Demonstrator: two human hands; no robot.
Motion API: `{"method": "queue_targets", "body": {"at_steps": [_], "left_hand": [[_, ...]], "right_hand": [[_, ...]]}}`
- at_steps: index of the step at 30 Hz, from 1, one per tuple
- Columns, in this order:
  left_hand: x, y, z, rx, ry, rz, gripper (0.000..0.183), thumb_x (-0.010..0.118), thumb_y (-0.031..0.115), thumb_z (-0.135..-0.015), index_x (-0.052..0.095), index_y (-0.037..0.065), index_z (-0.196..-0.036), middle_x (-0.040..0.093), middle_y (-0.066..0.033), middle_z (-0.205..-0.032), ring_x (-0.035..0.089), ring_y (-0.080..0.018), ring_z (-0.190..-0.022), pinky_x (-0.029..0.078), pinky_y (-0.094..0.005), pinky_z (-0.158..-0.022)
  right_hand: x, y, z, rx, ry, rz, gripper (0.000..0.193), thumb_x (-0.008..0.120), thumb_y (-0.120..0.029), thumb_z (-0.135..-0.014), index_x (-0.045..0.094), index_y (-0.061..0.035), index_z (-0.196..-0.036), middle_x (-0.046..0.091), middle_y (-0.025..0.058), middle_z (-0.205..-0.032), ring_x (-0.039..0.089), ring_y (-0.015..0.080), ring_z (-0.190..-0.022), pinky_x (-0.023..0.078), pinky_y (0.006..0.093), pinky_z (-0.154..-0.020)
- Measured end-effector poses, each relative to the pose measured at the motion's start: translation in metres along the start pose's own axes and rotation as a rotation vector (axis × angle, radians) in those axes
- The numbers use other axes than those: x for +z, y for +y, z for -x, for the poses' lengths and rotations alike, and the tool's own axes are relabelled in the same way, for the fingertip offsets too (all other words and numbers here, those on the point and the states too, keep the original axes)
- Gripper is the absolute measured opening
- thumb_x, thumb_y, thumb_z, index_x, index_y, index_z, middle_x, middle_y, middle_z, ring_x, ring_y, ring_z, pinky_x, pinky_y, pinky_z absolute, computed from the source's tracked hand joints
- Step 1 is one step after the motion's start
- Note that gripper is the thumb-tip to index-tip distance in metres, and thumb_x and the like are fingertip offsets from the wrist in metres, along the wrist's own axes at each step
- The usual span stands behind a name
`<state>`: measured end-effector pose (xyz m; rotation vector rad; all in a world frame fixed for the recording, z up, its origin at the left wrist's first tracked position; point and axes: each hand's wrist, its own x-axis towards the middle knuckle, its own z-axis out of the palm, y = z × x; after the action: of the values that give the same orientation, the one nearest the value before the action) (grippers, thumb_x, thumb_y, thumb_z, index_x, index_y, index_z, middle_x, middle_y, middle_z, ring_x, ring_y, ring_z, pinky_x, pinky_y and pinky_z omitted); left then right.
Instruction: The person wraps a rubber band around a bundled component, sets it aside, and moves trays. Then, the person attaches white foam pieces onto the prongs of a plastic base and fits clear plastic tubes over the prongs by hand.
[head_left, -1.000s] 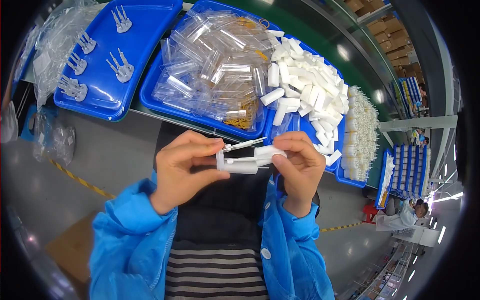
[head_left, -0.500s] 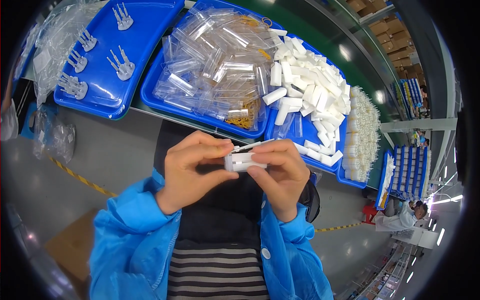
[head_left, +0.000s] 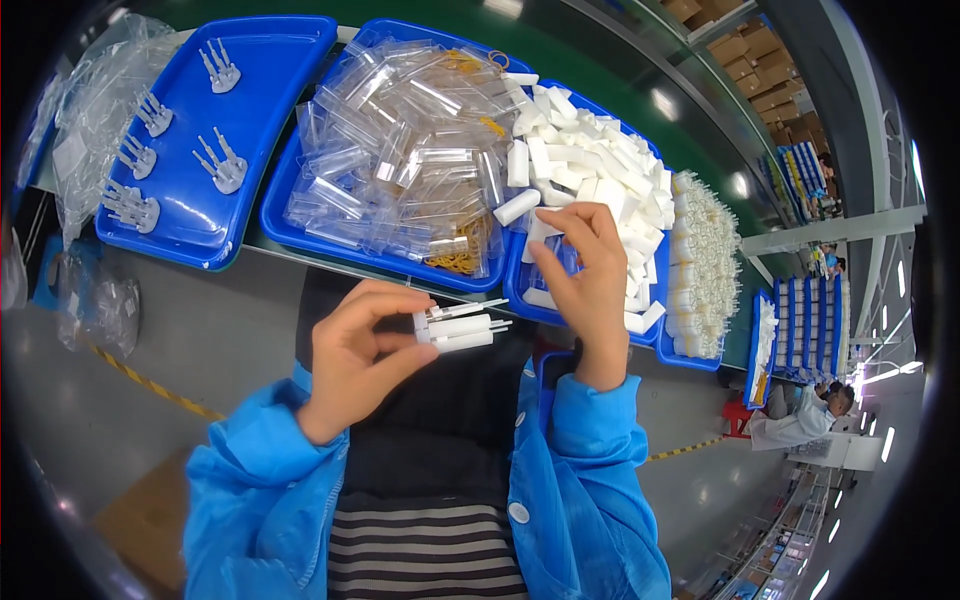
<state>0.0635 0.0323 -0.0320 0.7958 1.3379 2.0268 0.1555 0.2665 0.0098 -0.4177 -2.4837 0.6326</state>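
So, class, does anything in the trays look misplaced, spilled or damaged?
Nothing looks plainly spilled or damaged. Mildly odd: yellow bands lie among the clear plastic pieces in the blue tray left of the white pieces, unlike the rest of that pile.

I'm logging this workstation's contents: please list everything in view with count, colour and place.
held pronged part: one, white, centre
trays: four nearby, blue, row ahead
loose pronged parts: about five, white, leftmost tray
clear plastic pieces: many, colourless, second tray
rubber bands: several, yellow, second tray
short blocks: many, white, third tray
stacked bristly parts: many, white, fourth tray
plastic bags: several, clear, far left
cardboard boxes: many, brown, upper right
floor tape: two stretches, yellow-black, floor
stool: one, red, right background
co-worker: one, pale clothing, right background
sleeves: two, blue, both forearms
left hand: one, bare, holding pronged part
right hand: one, bare, at short blocks
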Motion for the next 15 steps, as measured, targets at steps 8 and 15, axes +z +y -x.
{"method": "queue_targets", "body": {"at_steps": [8,15], "left_hand": [[-0.003,-0.003,-0.002,0.032,0.110,0.070,0.047,0.071,-0.017,-0.075,0.060,-0.006,-0.119,0.053,-0.0135,-0.118,0.059,-0.0263,-0.113,0.057,-0.0382,-0.094],[-0.005,-0.001,-0.001,0.028,0.147,0.020,0.050,0.071,-0.019,-0.073,0.062,-0.005,-0.121,0.054,-0.0145,-0.119,0.061,-0.0276,-0.111,0.058,-0.0388,-0.093]], "right_hand": [[0.015,0.002,0.009,0.041,-0.024,0.011,0.028,0.074,0.002,-0.073,0.064,-0.0030,-0.099,0.057,0.0115,-0.088,0.057,0.0261,-0.069,0.048,0.0339,-0.064],[0.004,0.003,0.017,0.152,0.143,-0.320,0.020,0.070,0.005,-0.079,0.066,-0.0006,-0.098,0.056,0.0040,-0.084,0.057,0.0119,-0.071,0.044,0.0229,-0.062]]}}
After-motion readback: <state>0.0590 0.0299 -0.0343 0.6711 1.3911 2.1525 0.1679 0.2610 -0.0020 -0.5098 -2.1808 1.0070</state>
